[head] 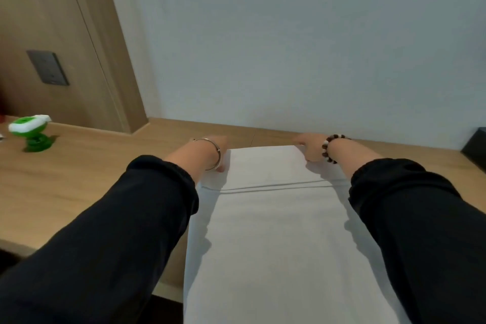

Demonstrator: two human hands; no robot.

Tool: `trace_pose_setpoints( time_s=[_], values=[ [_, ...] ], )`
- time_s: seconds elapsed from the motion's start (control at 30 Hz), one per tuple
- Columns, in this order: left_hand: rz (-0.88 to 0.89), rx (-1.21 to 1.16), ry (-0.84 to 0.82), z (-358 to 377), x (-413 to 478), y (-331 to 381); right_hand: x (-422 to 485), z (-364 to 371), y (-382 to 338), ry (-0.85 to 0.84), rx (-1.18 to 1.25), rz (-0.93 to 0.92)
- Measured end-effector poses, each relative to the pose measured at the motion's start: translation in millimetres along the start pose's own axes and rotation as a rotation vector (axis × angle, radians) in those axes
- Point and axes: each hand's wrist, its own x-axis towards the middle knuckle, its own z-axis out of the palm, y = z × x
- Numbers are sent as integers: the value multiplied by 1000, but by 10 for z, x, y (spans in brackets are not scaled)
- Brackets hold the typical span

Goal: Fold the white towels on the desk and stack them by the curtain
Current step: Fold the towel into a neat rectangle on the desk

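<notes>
While lying lengthwise on the desk point(79, 179), hangs off its near edge: white towel point(276, 231), smooth, flat, rectangular, with a straight hem line crossing the far part. Meets left hand point(210, 151) at the far left corner and right hand point(310, 148) at the far right corner; cannot tell whether pinched or merely pressed, fingers mostly hidden. Metal bangle point(214, 158) on the left wrist, beaded bracelet point(327, 148) on the right. Light matte wood-grain desktop. Behind, pale plain wall point(289, 34); leftward, wooden panel point(39, 8) with dark rectangular switch plate point(48, 67). Green-and-white plastic gadget point(30, 133) well left of the towel.
</notes>
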Motion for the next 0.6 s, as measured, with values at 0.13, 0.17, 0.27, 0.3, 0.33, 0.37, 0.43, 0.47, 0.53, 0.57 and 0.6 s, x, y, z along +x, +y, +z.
trace_pose_setpoints(
  time_s=[0.13, 0.17, 0.27, 0.3, 0.33, 0.37, 0.43, 0.47, 0.53, 0.57, 0.6],
  values=[
    [-35, 24, -121, -107, 133, -58, 65, -126, -100, -45, -144, 13],
    [-45, 43, -139, -118, 160, -69, 75, -150, -91, -52, -148, 29],
    [-68, 26, -169, -123, 243, -100, 100, -186, -30, -106, -213, 58],
    [-68, 13, -150, -123, 271, -114, 107, -202, -13, -111, -235, 68],
    [-70, 12, -110, -120, 293, -121, 115, -214, 5, -115, -245, 86],
    [-77, 29, -43, -112, 301, -116, 124, -221, 24, -115, -242, 110],
    [-102, 115, 149, -95, 314, -97, 126, -239, 57, -78, -211, 166],
    [-114, 162, 238, -87, 335, -102, 115, -243, 65, -21, -200, 177],
    [-136, 210, 379, -101, 365, -149, 57, -272, 51, 192, -179, 178],
    [-147, 200, 444, -126, 362, -184, 20, -305, 35, 315, -197, 177],
    [-155, 177, 507, -162, 343, -214, -20, -352, 11, 425, -237, 181]
  ],
)
